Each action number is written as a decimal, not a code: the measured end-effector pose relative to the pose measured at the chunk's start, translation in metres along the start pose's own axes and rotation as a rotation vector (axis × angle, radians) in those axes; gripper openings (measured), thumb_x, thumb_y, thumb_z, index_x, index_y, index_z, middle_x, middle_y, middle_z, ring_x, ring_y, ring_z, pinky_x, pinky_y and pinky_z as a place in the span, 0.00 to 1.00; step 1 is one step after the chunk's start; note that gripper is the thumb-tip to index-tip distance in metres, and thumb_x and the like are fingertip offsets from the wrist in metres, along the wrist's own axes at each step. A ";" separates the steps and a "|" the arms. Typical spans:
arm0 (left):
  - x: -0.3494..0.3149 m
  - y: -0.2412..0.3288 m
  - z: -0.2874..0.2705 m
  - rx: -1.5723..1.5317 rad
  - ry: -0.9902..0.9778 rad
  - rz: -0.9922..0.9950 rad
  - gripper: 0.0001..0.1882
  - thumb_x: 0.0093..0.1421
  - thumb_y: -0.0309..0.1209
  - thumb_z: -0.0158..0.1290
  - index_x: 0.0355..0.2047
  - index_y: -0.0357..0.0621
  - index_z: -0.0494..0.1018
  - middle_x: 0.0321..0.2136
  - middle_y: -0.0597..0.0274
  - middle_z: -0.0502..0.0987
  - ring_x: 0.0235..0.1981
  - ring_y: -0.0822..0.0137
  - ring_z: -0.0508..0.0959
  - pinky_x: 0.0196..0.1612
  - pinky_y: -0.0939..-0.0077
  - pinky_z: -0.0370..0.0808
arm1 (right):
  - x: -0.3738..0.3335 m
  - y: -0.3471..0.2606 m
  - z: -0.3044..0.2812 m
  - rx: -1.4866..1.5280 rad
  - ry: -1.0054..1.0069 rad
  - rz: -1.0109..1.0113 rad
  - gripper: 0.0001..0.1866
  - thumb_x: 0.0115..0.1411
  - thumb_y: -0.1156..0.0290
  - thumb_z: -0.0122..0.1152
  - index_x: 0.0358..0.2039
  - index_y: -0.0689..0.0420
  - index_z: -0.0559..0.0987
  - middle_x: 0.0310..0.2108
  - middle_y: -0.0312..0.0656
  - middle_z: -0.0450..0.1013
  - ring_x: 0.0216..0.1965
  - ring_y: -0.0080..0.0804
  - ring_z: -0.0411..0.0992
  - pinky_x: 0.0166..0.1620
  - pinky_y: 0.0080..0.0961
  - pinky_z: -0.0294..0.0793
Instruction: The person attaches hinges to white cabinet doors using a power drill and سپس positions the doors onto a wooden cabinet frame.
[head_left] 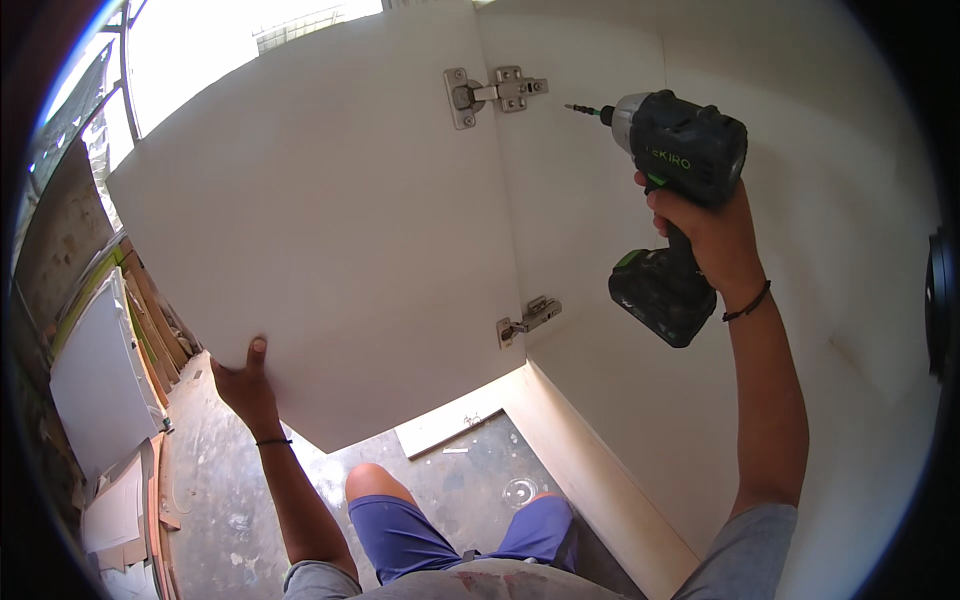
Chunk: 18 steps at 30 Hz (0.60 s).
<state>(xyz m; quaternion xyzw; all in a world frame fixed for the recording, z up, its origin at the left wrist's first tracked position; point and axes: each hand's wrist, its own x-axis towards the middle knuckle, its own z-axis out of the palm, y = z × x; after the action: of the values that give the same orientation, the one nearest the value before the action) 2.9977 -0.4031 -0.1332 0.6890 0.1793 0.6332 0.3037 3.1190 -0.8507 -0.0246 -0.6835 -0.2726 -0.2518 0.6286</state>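
A white cabinet door (340, 220) hangs swung out to the left of a white cabinet side panel (590, 180). My left hand (245, 385) grips the door's lower left edge, thumb on the near face and fingers hidden behind. In my right hand (715, 235) is a black and green cordless drill (690, 150), held by its handle, its bit pointing left. The bit's tip is a short way right of the upper metal hinge (497, 92), apart from it. The lower hinge (528, 320) also spans door and panel, its arm sitting at an angle.
Boards and sheets (110, 370) lean in a stack at the far left. On the grey concrete floor (225, 470) lies a white board (445, 432) with small metal bits on it. My knees are below the door, beside the cabinet's bottom edge (600, 460).
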 end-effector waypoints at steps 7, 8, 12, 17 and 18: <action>0.000 0.009 0.003 0.017 0.027 -0.029 0.29 0.42 0.45 0.64 0.38 0.36 0.70 0.34 0.58 0.75 0.36 0.62 0.75 0.42 0.70 0.70 | -0.002 -0.011 0.012 0.043 -0.010 0.014 0.11 0.43 0.77 0.58 0.30 0.62 0.76 0.21 0.34 0.72 0.17 0.18 0.66 0.22 0.18 0.66; 0.000 0.010 0.002 0.027 0.023 -0.032 0.30 0.42 0.46 0.64 0.38 0.36 0.70 0.33 0.58 0.75 0.36 0.62 0.75 0.41 0.70 0.70 | -0.003 -0.010 0.012 0.057 -0.023 0.025 0.11 0.43 0.77 0.58 0.30 0.62 0.76 0.22 0.35 0.72 0.18 0.18 0.66 0.22 0.18 0.67; 0.002 0.010 0.003 0.054 0.022 -0.014 0.30 0.43 0.47 0.64 0.38 0.36 0.70 0.33 0.57 0.75 0.35 0.62 0.75 0.41 0.69 0.70 | -0.005 -0.005 0.008 0.039 -0.010 0.028 0.11 0.42 0.77 0.58 0.31 0.63 0.76 0.22 0.35 0.73 0.18 0.18 0.67 0.22 0.18 0.67; 0.001 0.012 0.003 0.107 0.018 0.018 0.32 0.45 0.49 0.61 0.40 0.35 0.69 0.35 0.54 0.75 0.37 0.59 0.75 0.42 0.68 0.70 | 0.001 0.000 0.003 0.069 0.004 0.030 0.11 0.42 0.76 0.59 0.30 0.62 0.77 0.23 0.36 0.73 0.17 0.19 0.67 0.23 0.17 0.68; 0.001 0.014 0.003 0.102 0.015 0.044 0.34 0.46 0.52 0.60 0.42 0.34 0.68 0.37 0.51 0.75 0.38 0.57 0.75 0.43 0.66 0.70 | 0.004 -0.001 0.002 0.069 0.004 0.032 0.11 0.42 0.76 0.59 0.30 0.62 0.77 0.23 0.36 0.73 0.17 0.19 0.67 0.23 0.17 0.68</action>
<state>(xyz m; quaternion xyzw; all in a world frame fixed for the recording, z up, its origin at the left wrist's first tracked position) 2.9985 -0.4138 -0.1239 0.7027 0.1986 0.6347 0.2529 3.1212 -0.8481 -0.0213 -0.6652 -0.2686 -0.2335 0.6564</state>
